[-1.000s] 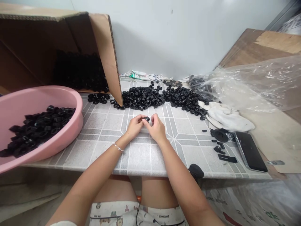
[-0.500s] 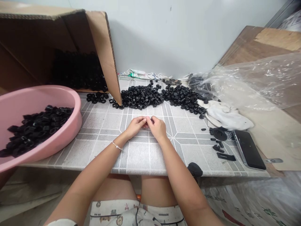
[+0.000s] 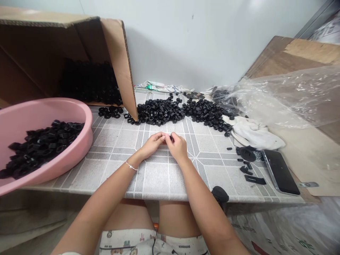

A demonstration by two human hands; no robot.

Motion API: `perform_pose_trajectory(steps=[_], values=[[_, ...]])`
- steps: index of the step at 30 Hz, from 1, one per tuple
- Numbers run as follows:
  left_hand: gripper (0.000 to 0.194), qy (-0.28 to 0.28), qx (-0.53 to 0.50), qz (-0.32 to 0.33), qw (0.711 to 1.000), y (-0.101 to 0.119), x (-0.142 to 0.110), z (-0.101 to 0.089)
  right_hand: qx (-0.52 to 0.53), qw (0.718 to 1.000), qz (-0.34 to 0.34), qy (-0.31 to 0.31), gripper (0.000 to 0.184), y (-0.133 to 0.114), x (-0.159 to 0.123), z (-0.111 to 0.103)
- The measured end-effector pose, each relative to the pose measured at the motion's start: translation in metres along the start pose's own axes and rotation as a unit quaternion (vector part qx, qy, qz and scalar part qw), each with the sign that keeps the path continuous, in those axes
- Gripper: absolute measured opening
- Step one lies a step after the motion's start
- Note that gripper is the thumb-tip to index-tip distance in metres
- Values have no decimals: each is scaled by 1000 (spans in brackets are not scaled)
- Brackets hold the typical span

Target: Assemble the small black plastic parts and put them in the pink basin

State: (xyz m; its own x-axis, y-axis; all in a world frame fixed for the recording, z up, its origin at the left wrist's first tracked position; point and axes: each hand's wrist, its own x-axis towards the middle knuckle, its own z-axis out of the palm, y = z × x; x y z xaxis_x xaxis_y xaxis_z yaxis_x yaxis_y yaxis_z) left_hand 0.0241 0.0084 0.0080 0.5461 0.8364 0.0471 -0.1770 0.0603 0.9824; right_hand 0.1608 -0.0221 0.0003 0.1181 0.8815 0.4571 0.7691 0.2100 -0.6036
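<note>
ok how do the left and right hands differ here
The left hand wears a thin bracelet at the wrist, while the right hand has a bare wrist. The left hand's fingers stretch across, while the right hand's curl over a small black part. Both are ungloved and meet above the tile-patterned tabletop.

Your left hand (image 3: 152,144) and right hand (image 3: 177,147) hide most of the small black piece (image 3: 171,139) between them, so you can't make out its shape. The pink basin (image 3: 39,115) runs off the left edge, and the black parts (image 3: 90,85) in the cardboard box (image 3: 39,60) are too dark to tell apart.
</note>
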Motion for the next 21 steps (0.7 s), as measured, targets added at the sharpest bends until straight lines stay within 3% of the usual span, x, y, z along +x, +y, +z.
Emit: perform_pose_trajectory(steps=[7, 14, 18, 21], values=[[29, 51, 89, 41, 994, -1, -1, 2, -9, 1000, 14, -1, 36, 1, 0, 2], [29, 54, 114, 79, 989, 2, -2, 5, 8, 999, -8, 40, 37, -7, -1, 1], [30, 48, 90, 79, 992, 3, -1, 5, 10, 999, 0, 45, 34, -9, -1, 0], [37, 58, 25, 41, 997, 1, 0, 4, 5, 999, -2, 32, 31, -7, 1, -1]])
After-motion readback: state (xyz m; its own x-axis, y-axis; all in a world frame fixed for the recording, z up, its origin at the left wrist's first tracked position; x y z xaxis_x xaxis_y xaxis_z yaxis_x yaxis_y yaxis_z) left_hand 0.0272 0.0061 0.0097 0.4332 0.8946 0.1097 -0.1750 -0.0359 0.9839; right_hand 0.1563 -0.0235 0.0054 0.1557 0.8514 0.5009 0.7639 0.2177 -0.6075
